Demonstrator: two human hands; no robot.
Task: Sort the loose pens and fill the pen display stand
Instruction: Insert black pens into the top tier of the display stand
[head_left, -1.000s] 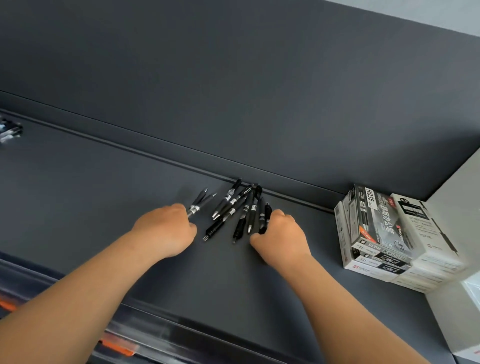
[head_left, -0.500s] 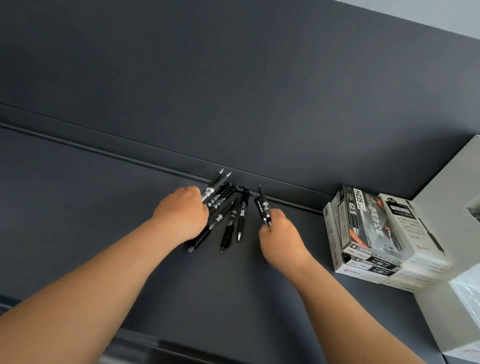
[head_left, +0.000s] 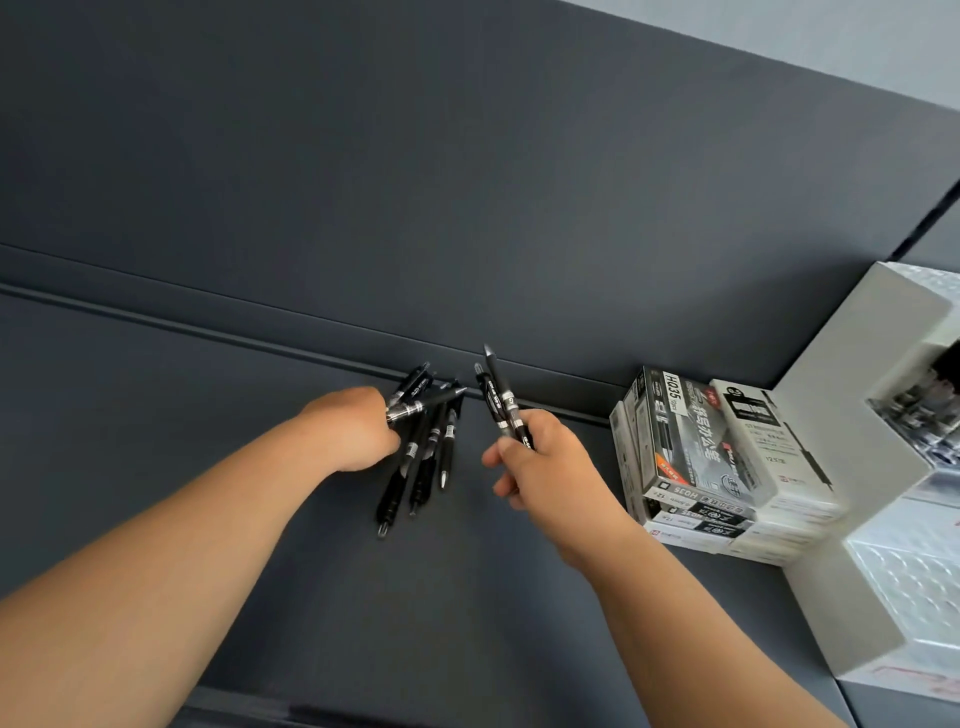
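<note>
Now the loose black pens (head_left: 415, 483) are split up, no longer one fan on the bench (head_left: 156, 415).
Since a second ago the right hand (head_left: 545, 467) has lifted two pens (head_left: 500, 402) clear and pinches them upright, while the left hand (head_left: 350, 431) has closed on a small bundle (head_left: 423, 405). The rest spread just below it, seemingly still on the bench. Sorting looks under way, with none yet moved to the white stand (head_left: 841, 395) at right. The stacked pen boxes (head_left: 685, 441) read "HQ35"; the other print is too small to read.

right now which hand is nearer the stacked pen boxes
Right. The right hand is just left of the stack of printed cardboard pen boxes; the left hand is farther left, gripping black plastic pens.
</note>
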